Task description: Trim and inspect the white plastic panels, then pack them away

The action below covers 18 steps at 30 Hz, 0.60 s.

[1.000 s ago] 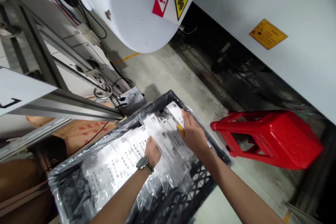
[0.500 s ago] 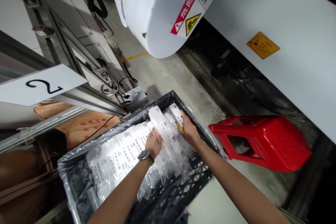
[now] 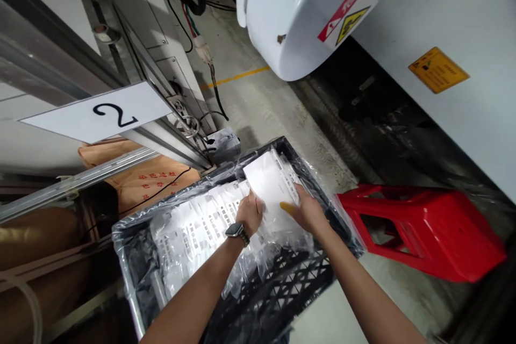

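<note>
A white plastic housing with a broad smooth face and slots along its right edge stands in a crate. My left hand, with a watch at the wrist, is closed on its left edge. My right hand grips the opposite edge; its thumb, with a yellow covering, lies against the face, and the other fingers are partly hidden. Left of my left hand, several similar slotted white housings stand packed in a row, wrapped in clear plastic film. Film also hangs below the held housing.
The black lattice crate is lined with plastic film. A red plastic stool lies on its side at the right. A metal frame with a "2" sign and a brown paper sack are at left. White machine housing overhangs the far side.
The housing between my hands has turned, so its smooth face now shows instead of its slotted edge. My right hand has shifted its grip. The view has swung slightly left.
</note>
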### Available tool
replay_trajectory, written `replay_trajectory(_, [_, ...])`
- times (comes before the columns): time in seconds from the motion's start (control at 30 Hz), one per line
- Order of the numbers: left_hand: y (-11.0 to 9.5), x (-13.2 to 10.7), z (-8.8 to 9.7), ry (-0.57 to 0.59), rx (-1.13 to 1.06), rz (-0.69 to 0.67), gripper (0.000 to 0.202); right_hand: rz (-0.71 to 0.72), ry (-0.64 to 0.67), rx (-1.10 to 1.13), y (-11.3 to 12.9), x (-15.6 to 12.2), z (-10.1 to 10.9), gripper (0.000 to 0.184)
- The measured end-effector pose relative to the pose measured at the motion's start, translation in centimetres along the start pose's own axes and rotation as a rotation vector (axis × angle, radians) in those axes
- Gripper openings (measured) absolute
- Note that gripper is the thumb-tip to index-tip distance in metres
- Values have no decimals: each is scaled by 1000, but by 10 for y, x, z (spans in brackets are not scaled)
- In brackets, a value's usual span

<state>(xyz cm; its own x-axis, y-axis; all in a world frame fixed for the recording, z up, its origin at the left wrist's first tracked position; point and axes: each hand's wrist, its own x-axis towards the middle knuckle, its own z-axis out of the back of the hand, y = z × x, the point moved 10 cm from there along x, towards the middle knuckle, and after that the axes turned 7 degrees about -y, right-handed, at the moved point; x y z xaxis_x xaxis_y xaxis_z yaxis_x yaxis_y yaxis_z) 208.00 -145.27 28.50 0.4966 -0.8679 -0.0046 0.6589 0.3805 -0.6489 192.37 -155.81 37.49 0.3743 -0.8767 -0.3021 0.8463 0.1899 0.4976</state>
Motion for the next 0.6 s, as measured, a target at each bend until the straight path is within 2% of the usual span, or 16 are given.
replay_trajectory(0.1, [-5, -2, 3, 21, 4, -49, 26, -13, -5, -2, -5, -7, 11, 57])
replay_trajectory(0.2, [-17, -5, 3, 105, 7, -180, 21, -53, -34, 35, -24, -29, 19, 61])
replay_trajectory(0.3, [-28, -8, 3, 207, 13, -335, 21, -158, -105, 265, -51, -52, 18, 66])
replay_trajectory(0.4, [-30, -7, 4, 269, 37, -427, 23, -237, -146, 484, -71, -65, 12, 66])
replay_trajectory(0.5, [-28, -6, 4, 291, 69, -456, 27, -360, -202, 619, -92, -75, 20, 69])
replay_trajectory(0.6, [-28, -6, 3, 266, 102, -416, 33, -491, -277, 782, -112, -94, 39, 78])
